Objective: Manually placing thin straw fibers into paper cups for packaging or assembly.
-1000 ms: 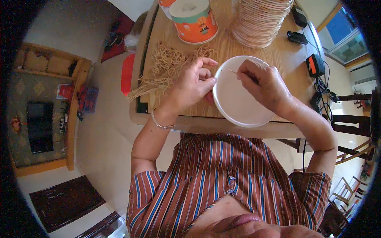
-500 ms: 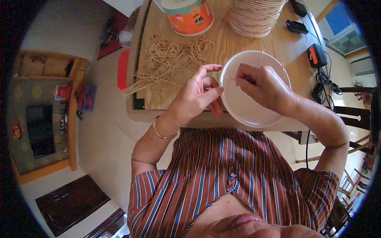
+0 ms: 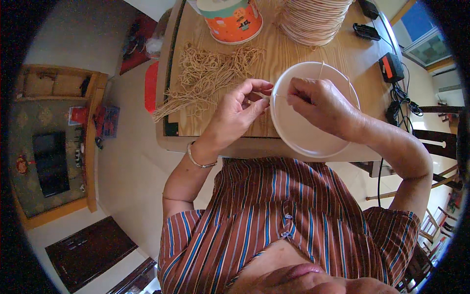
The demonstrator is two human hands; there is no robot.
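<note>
A white round tub [image 3: 313, 139] sits at the table's front edge, its inside facing up. My left hand [image 3: 237, 112] is at its left rim, thumb and index finger pinched together on a thin beige cord [image 3: 281, 95]. The cord crosses the rim toward my right hand [image 3: 325, 105], which is over the tub with its fingers curled closed on the cord. More strands of cord [image 3: 321, 70] lie over the far and right parts of the rim. My right fingertips are partly hidden behind the hand.
A loose heap of beige cords [image 3: 210, 73] lies left of the tub. Behind stand an orange patterned paper bucket [image 3: 235, 23] and a big spool of cord [image 3: 316, 22]. Black adapters and cables [image 3: 391, 71] run along the table's right side. Chairs [image 3: 435, 142] stand beyond.
The fingers of my left hand have closed from a spread pose into a pinch at the rim. My right hand has shifted slightly left. The tub stays about where it was.
</note>
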